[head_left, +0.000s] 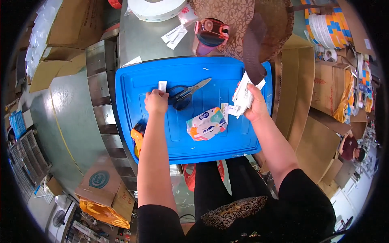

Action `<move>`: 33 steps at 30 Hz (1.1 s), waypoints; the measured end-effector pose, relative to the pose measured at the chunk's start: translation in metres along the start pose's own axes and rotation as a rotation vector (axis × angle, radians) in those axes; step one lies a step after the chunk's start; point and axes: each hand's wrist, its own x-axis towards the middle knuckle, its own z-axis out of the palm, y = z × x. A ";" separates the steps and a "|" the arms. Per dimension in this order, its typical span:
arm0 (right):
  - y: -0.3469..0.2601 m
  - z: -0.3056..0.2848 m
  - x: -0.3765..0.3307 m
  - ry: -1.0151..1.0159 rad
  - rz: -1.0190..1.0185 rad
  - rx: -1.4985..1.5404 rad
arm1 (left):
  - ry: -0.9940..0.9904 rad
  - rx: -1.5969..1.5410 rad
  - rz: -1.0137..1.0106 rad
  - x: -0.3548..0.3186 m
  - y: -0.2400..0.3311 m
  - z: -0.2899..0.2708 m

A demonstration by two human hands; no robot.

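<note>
On the blue plastic lid [182,148], my left hand [156,103] is at the left with its fingers curled in a pinch. A small white slip [162,86] sticks out past those fingertips. My right hand [257,106], raised at the right side of the lid, is closed round a stack of white slips [244,94]. Between the hands lie black-handled scissors [184,96], blades pointing far right. Nearer me is a colourful soft pack of tissues [207,124], with a narrow printed strip [225,110] beside it. An orange and black tool [137,137] lies partly behind my left forearm.
Beyond the lid stand a lidded bottle [210,34], a large white roll [156,9] and some loose white packets [175,36] on a metal table. A dark brown strap [254,48] hangs near my right hand. Cardboard boxes [298,89] line the right side.
</note>
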 end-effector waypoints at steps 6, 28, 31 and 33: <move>-0.011 -0.004 -0.001 0.019 -0.042 0.125 | 0.040 -0.128 -0.040 -0.009 -0.001 -0.001; -0.002 0.000 -0.054 -0.036 0.039 0.397 | -0.259 -0.890 0.351 -0.157 0.083 -0.001; 0.006 0.013 -0.064 -0.047 0.017 0.359 | -0.466 -1.196 0.387 -0.200 0.104 0.019; 0.006 0.009 -0.067 -0.020 -0.047 0.334 | -0.459 -1.145 0.349 -0.209 0.116 0.016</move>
